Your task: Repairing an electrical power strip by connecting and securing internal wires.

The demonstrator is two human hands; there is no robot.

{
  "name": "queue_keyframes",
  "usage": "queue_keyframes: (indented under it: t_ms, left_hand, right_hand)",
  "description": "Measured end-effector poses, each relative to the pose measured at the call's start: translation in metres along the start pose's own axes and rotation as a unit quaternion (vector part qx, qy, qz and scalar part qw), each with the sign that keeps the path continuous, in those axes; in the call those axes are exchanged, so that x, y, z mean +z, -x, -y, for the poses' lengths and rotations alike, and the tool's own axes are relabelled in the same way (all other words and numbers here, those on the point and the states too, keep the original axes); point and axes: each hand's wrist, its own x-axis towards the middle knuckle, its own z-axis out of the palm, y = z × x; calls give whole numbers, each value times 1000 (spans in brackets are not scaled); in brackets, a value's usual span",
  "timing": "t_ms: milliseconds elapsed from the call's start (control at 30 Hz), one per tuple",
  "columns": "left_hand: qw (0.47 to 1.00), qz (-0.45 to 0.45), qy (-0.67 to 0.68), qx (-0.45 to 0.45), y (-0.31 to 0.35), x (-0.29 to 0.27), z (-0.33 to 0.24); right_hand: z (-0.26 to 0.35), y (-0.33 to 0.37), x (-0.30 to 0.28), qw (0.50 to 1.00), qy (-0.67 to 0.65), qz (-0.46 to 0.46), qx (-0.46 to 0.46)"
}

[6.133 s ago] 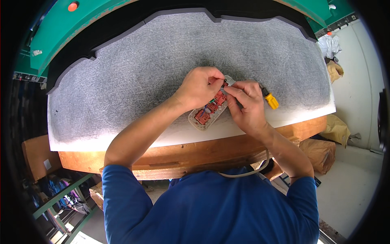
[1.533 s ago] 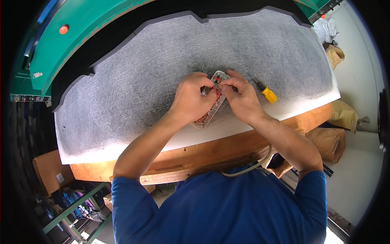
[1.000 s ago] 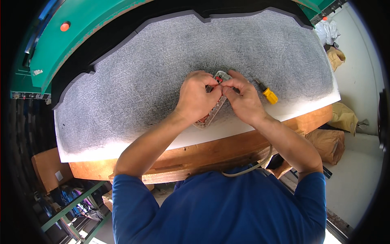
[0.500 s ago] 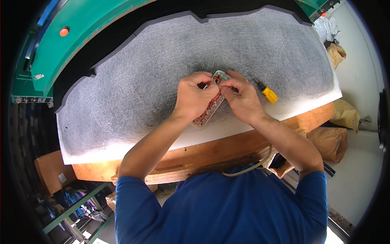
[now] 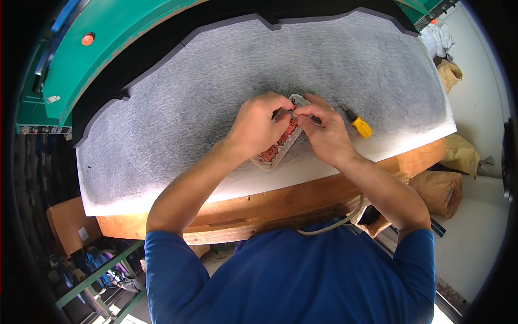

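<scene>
A long pale power strip base (image 5: 276, 153) with red-brown parts inside lies open on the grey felt mat (image 5: 178, 119). My left hand (image 5: 258, 125) rests over its middle, fingers pinched at its far end. My right hand (image 5: 322, 132) meets it there, fingertips pinched on a small part at the strip's far end. What the fingertips hold is too small to tell. A screwdriver with a yellow handle (image 5: 357, 124) lies just right of my right hand.
The mat covers a wooden workbench (image 5: 259, 208). Behind it stands a green machine (image 5: 113, 43) with an orange button (image 5: 87, 39). Brown sacks (image 5: 442, 189) sit on the floor at the right. A grey cord (image 5: 329, 225) hangs under the bench edge.
Both hands stay pinched at the far end of the strip with only slight finger shifts. Since the oldest frame the strip and hands sit a little further up the mat.
</scene>
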Motion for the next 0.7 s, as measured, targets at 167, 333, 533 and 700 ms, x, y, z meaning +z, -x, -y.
queue_keyframes:
  t_ms: [167, 333, 533, 700]
  left_hand:
    - [1000, 11, -16, 0, -3, 1, 1]
    - [998, 36, 55, -23, -4, 0, 11]
    - [988, 35, 113, -97, 1, 1, 7]
    - [990, 11, 120, -69, 4, 4, 9]
  right_hand:
    - [-3, -1, -1, 1000, 9, 4, -1]
    - [-3, 0, -2, 1000, 3, 6, 0]
    - [-1, 0, 0, 1000, 0, -8, 3]
    - [-3, 0, 1, 1000, 10, -5, -9]
